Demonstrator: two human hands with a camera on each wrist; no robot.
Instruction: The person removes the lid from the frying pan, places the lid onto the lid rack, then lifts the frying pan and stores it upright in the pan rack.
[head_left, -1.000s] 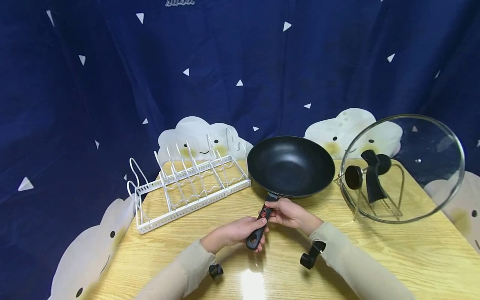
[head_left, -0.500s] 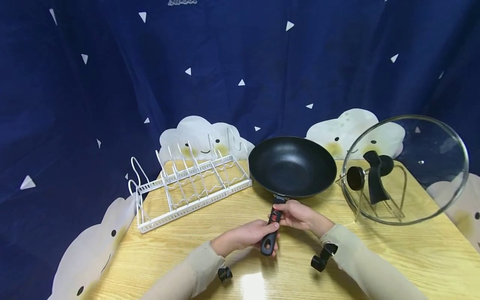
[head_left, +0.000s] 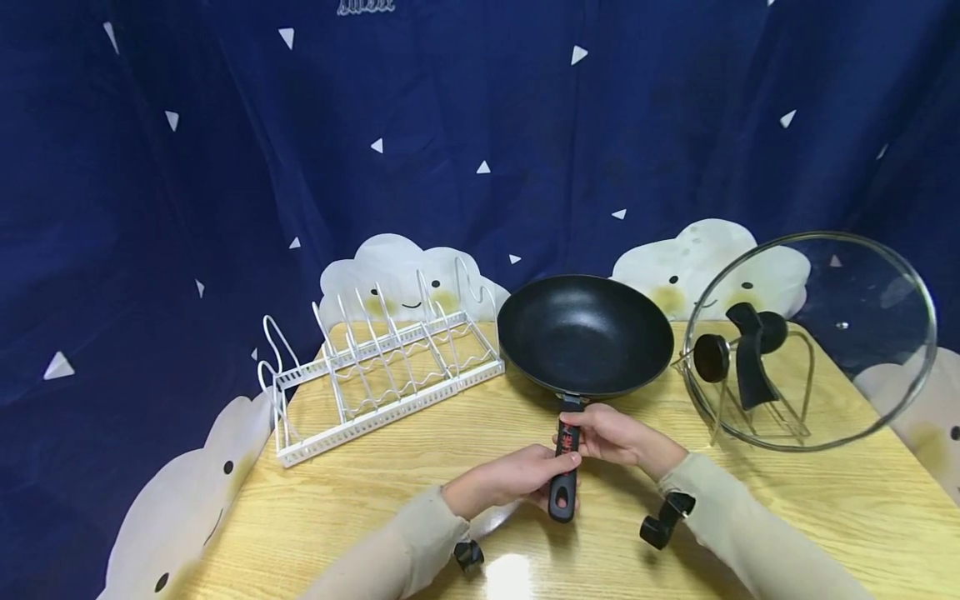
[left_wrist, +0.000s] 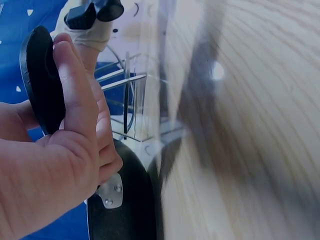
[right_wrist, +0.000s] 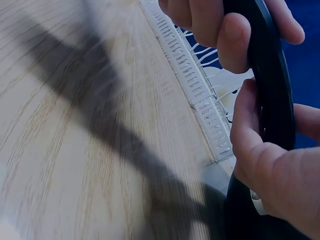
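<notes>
A black frying pan (head_left: 585, 333) with a deep round bowl sits at the middle of the table, its handle (head_left: 562, 492) pointing toward me. My left hand (head_left: 517, 477) grips the handle near its end, thumb on top and fingers beneath. Farther up, close to the bowl, my right hand (head_left: 618, 437) pinches the same handle from the right side. In the left wrist view, the fingers wrap under the handle (left_wrist: 42, 82), and a riveted metal bracket (left_wrist: 111, 192) joins it to the pan. Both hands also show around the handle (right_wrist: 272, 80) in the right wrist view.
Left of the pan stands a white wire rack (head_left: 390, 387) with several upright dividers. To the right, a large glass lid (head_left: 855, 350) with a black handle leans upright in a wire stand (head_left: 806, 392). A dark blue curtain (head_left: 480, 108) hangs behind the wooden table (head_left: 360, 500).
Both hands have swung the pan's handle to the right, so it now points almost straight toward me. The bowl stays nearly in place; rack and lid have not moved.
</notes>
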